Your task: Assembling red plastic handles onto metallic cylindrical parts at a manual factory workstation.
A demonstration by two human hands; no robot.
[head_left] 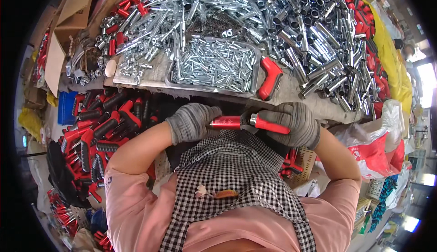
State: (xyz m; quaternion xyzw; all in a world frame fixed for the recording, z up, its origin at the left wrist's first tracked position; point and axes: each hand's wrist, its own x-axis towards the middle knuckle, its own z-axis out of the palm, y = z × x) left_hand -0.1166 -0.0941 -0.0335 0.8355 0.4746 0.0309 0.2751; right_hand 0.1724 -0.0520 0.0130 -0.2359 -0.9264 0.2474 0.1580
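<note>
A red-and-black plastic tool handle (248, 122) is held level just off the table's (291, 95) near edge. The grey-gloved left hand (191, 122) clenches one end and the gloved right hand (293, 123) the other, gloves hiding both ends. A metal tray of silver pins (214, 64) sits behind.

Grey knit gloves, pink sleeves, checked apron (232, 170).

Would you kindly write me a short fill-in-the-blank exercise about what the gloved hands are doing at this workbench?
1. Both hands wear grey knitted ____.
2. The left hand and right hand grip a red-and-black ____ between them.
3. The metal tray on the bench holds small silver ____.
4. The apron has a black-and-white ____ pattern.

Missing words: gloves; handle; pins; checked
</note>
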